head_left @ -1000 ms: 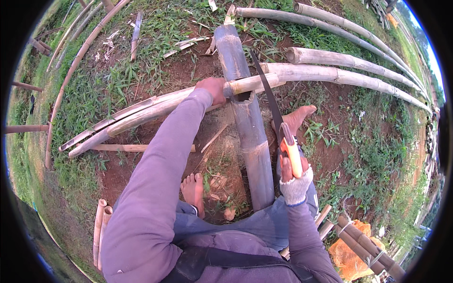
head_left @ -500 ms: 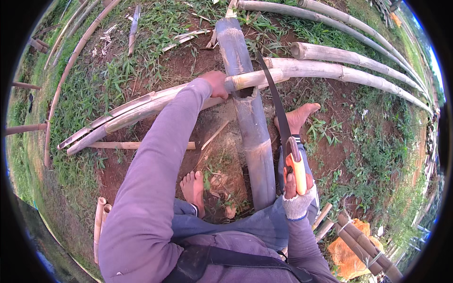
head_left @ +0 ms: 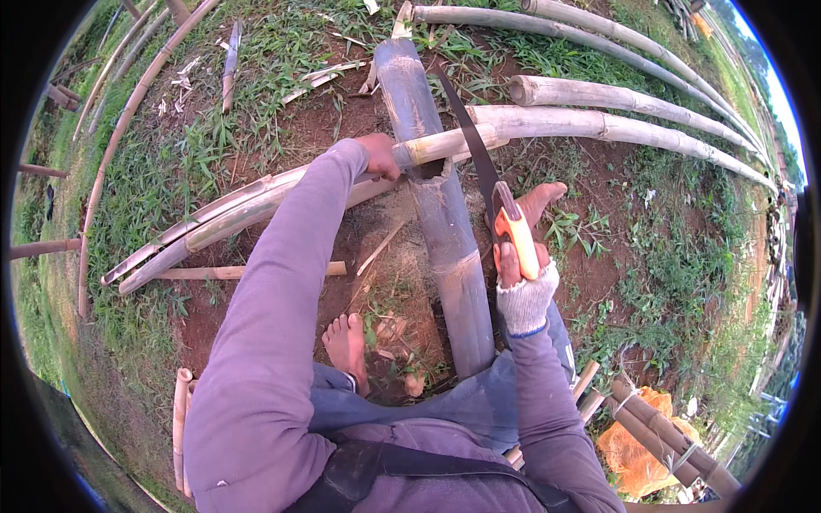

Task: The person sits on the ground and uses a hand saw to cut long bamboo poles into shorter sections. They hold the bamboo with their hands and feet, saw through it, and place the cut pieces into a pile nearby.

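Observation:
My right hand (head_left: 525,286), in a white knit glove with bare fingertips, grips the orange handle of a hand saw (head_left: 484,158). The long dark blade lies across a pale bamboo pole (head_left: 564,122), near the pole's left end. That end rests over a notch in a thick grey bamboo log (head_left: 455,224), which runs lengthwise before me. My bare left hand (head_left: 376,156) is closed at the pole's end, left of the log; its fingers are partly hidden. Split bamboo lengths (head_left: 231,214) extend left from beneath that hand.
More bamboo poles (head_left: 633,96) lie at the far right. My bare feet (head_left: 346,346) stand on either side of the log, on soil and grass. A thin bamboo stick (head_left: 222,273) lies at left. Tied bamboo pieces (head_left: 663,432) and an orange net sack (head_left: 637,462) are at lower right.
My right hand has pushed the saw forward and slightly left, its blade sliding across the pole. The left hand stays at the pole's end. The whole view has shifted a little.

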### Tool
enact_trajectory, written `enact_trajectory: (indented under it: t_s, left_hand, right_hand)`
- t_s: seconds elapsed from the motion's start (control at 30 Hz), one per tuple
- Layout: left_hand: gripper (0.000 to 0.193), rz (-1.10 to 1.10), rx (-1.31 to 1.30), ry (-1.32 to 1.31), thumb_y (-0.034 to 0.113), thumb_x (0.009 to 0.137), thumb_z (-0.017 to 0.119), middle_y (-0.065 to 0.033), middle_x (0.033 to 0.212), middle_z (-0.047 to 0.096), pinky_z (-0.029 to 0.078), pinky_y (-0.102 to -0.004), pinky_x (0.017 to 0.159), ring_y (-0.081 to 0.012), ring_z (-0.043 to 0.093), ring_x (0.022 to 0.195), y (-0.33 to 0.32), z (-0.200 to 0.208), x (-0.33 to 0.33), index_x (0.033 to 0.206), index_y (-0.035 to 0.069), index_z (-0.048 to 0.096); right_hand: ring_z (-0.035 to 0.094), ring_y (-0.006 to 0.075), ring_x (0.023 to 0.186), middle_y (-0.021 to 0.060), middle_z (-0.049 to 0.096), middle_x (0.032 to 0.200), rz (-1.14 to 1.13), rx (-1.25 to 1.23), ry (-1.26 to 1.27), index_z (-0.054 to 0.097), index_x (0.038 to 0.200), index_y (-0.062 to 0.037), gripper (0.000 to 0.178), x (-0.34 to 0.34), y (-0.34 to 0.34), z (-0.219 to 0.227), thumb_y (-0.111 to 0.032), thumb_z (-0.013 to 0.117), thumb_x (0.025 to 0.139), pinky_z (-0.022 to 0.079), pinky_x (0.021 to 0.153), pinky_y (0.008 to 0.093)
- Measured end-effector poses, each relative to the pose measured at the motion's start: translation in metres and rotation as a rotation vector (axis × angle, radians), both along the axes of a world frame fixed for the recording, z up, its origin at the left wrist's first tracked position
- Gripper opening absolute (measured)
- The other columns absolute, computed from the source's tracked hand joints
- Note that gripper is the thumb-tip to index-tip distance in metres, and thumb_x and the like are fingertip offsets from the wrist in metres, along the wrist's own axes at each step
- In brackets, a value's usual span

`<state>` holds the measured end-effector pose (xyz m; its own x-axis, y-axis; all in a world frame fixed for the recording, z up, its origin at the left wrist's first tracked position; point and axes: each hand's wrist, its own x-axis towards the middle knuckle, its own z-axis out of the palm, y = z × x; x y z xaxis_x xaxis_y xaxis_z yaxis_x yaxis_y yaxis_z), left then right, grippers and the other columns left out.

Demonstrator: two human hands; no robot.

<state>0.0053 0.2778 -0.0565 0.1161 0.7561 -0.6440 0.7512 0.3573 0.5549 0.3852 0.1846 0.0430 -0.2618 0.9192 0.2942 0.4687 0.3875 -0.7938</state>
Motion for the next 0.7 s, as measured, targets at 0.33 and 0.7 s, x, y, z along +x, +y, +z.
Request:
enact_trajectory:
  t_s: [0.33, 0.7]
  left_hand:
    - [0.062, 0.182, 0.361, 0.554, 0.042, 0.083, 0.086, -0.0220, 0.117, 0.077, 0.061, -0.0529, 0.095, -0.0408, 0.075, 0.112, -0.039, 0.027, 0.063, 0.127, 0.008, 0.057]
    - [0.052, 0.140, 0.326, 0.535, 0.035, 0.086, 0.083, -0.0208, 0.117, 0.077, 0.060, -0.0523, 0.097, -0.0422, 0.075, 0.112, -0.032, 0.041, 0.064, 0.126, 0.010, 0.062]
  right_hand:
    - [0.067, 0.0258, 0.063, 0.0146, 0.069, 0.075, -0.016, -0.050, 0.066, 0.070, 0.096, 0.0006, 0.019, -0.015, 0.018, 0.011, -0.016, 0.079, 0.100, 0.051, 0.060, 0.0398]
    - [0.067, 0.0319, 0.058, 0.0162, 0.068, 0.068, -0.102, -0.086, -0.051, 0.071, 0.091, 0.0028, 0.034, -0.017, 0.044, -0.018, -0.029, 0.082, 0.098, 0.049, 0.057, 0.0430]
